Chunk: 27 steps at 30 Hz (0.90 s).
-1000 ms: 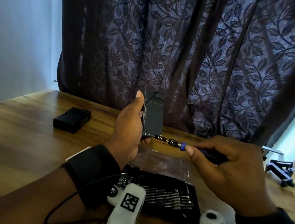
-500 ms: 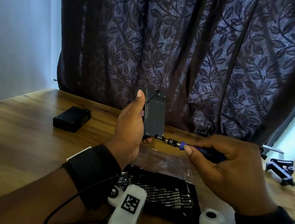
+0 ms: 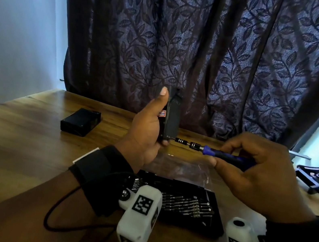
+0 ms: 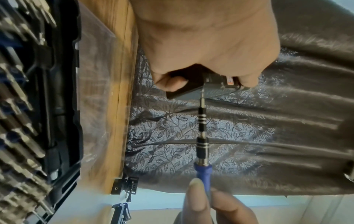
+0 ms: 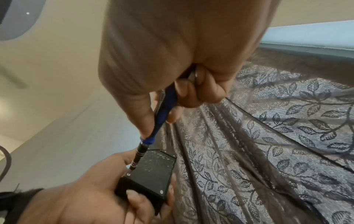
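My left hand (image 3: 149,127) grips a small black box-shaped device (image 3: 173,117) and holds it upright above the wooden table (image 3: 12,137). A red label shows on its side. My right hand (image 3: 253,165) pinches a blue-handled precision screwdriver (image 3: 223,154) lying level, its bit tip at the lower corner of the device. The right wrist view shows the bit (image 5: 132,168) meeting a corner screw on the device's perforated face (image 5: 153,171). In the left wrist view the screwdriver shaft (image 4: 202,128) runs up into the device (image 4: 203,89), whose far side my fingers hide.
An open black case of several screwdriver bits (image 3: 180,203) lies in front of me, with a clear plastic bag (image 3: 180,167) just beyond it. A second black box (image 3: 80,121) sits at the left. A black clamp-like tool (image 3: 310,177) is at the right edge. A dark leaf-patterned curtain (image 3: 208,55) hangs behind.
Both hands and the device have stayed almost in place. The device has turned slightly edge-on toward me; the screwdriver remains at the same corner.
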Available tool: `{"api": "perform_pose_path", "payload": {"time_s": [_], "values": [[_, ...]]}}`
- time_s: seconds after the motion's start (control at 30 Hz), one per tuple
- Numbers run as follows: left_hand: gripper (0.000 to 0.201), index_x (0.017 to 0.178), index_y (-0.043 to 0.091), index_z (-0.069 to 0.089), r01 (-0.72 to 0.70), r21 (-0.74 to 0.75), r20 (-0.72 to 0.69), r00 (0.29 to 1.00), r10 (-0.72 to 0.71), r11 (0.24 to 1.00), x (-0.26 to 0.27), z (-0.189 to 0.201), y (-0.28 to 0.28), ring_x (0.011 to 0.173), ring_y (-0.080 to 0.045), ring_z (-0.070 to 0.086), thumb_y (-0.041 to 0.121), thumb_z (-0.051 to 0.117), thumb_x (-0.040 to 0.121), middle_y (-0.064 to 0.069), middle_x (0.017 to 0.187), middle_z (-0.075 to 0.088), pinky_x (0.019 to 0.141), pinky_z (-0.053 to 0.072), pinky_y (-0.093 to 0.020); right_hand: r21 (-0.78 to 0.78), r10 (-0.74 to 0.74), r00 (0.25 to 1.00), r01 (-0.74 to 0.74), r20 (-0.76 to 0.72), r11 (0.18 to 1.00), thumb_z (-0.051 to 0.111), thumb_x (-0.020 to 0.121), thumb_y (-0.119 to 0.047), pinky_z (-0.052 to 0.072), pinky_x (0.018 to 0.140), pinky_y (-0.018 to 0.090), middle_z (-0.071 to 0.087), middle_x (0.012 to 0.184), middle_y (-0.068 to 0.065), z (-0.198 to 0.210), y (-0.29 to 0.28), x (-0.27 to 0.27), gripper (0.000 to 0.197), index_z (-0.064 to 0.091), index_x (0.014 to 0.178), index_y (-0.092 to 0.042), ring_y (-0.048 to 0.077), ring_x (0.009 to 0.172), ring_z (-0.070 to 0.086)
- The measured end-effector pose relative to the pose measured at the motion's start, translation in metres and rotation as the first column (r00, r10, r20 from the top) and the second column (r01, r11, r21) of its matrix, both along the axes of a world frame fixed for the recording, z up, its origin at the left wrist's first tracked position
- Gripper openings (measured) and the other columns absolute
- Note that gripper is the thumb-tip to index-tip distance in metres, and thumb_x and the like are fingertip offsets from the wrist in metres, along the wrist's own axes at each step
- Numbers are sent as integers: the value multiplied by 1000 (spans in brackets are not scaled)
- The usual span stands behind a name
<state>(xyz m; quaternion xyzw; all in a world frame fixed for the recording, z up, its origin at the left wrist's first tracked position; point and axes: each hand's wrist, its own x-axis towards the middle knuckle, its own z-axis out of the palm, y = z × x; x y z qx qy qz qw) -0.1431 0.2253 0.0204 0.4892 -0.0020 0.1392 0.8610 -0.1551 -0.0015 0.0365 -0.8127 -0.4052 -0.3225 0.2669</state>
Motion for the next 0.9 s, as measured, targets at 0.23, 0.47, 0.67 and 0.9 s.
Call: {"api": "perform_pose_path", "payload": {"time_s": [0.23, 0.47, 0.67, 0.9], "values": [[69, 128, 17, 68, 20, 30, 20, 1000, -21, 999, 0, 0, -2, 73, -24, 60, 70, 58, 83, -6, 93, 72, 46, 34, -24, 25, 24, 999, -23, -27, 999, 73, 88, -38, 36, 56, 7, 64, 68, -15, 0, -4, 4, 21, 74, 77, -21, 3, 63, 59], [66, 133, 20, 66, 22, 108, -5, 1000, -22, 994, 0, -2, -4, 76, -28, 62, 70, 52, 93, -3, 91, 76, 49, 35, -27, 8, 52, 996, -51, -70, 999, 80, 79, -42, 39, 58, 6, 66, 76, -16, 4, -9, 5, 18, 69, 85, -29, 4, 67, 62], [82, 140, 22, 62, 47, 123, -8, 999, -46, 991, 0, -3, -6, 70, -22, 64, 75, 52, 79, 0, 94, 77, 46, 37, -25, -17, 59, 996, -61, -71, 998, 77, 82, -44, 37, 50, 14, 64, 68, -10, 5, -12, 6, 20, 70, 77, -26, 11, 59, 59], [82, 137, 21, 64, 37, 128, 13, 999, -39, 991, 2, -3, -5, 70, -22, 65, 76, 53, 77, -2, 96, 77, 47, 36, -26, -37, 62, 997, -64, -56, 997, 68, 87, -49, 42, 51, 19, 65, 68, -10, 3, -11, 8, 27, 75, 83, -24, 10, 61, 60]]}}
